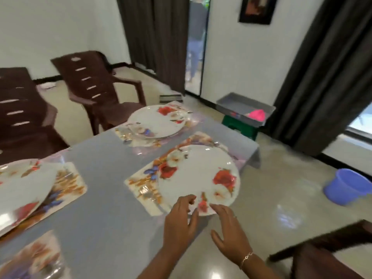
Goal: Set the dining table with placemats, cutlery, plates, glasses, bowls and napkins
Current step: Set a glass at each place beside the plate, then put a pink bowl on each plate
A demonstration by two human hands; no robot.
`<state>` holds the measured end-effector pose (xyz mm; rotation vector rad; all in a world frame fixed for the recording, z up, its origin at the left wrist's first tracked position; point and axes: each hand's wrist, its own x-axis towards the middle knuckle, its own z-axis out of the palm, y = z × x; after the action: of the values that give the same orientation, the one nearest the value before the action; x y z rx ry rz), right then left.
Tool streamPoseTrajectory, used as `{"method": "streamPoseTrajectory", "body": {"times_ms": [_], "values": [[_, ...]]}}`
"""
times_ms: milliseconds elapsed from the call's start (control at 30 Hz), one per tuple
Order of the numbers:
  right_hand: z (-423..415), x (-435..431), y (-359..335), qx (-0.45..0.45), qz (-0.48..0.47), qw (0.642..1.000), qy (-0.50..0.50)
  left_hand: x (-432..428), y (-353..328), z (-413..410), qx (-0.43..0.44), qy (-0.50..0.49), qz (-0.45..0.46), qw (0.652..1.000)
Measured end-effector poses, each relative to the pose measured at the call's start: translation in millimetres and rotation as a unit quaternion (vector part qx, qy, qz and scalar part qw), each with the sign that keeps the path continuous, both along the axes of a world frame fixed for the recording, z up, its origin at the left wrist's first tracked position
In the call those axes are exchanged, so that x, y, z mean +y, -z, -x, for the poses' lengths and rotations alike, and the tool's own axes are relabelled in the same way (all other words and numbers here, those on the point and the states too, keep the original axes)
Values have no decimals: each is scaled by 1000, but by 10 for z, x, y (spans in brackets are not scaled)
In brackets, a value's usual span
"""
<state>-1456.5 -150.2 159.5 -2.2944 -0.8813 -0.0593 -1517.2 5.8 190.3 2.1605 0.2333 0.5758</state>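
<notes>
A white plate with red flowers [197, 174] lies on a floral placemat [141, 184] at the table's right edge, its near rim jutting past the mat. My left hand [181, 216] pinches that near rim, fingers curled on top and thumb at the edge. My right hand [229, 230] sits beside it, its straight fingers touching the rim. A second flowered plate [159, 123] rests on a placemat [145, 142] at the far end. A third plate [24, 190] lies on a mat [70, 184] at the left. One more placemat [34, 258] lies bare at the near left.
The grey table [104, 178] ends just right of the plate. Brown plastic chairs [96, 87] stand at the far left and another chair [332, 248] at the near right. A blue bucket [350, 186] is on the floor. A grey tray [243, 107] rests on a green stool.
</notes>
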Motion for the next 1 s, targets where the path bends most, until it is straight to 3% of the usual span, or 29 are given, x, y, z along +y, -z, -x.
{"method": "streamPoseTrajectory", "body": {"times_ms": [233,467,700,1000], "values": [[-985,-1337,-166,-25,59,993,102,-1200,-183,-1292,-3,78,-2,997],[-2045,-1912,-183,-18,21,982,184,-1761,-161,-2518,6,106,-1,994],[-3687,-2127,-223,-16,48,983,174,-1948,-79,-4146,-19,68,23,997],[-5670,-2422,-233,43,76,982,169,-2086,-133,-6258,9,30,41,999]]}}
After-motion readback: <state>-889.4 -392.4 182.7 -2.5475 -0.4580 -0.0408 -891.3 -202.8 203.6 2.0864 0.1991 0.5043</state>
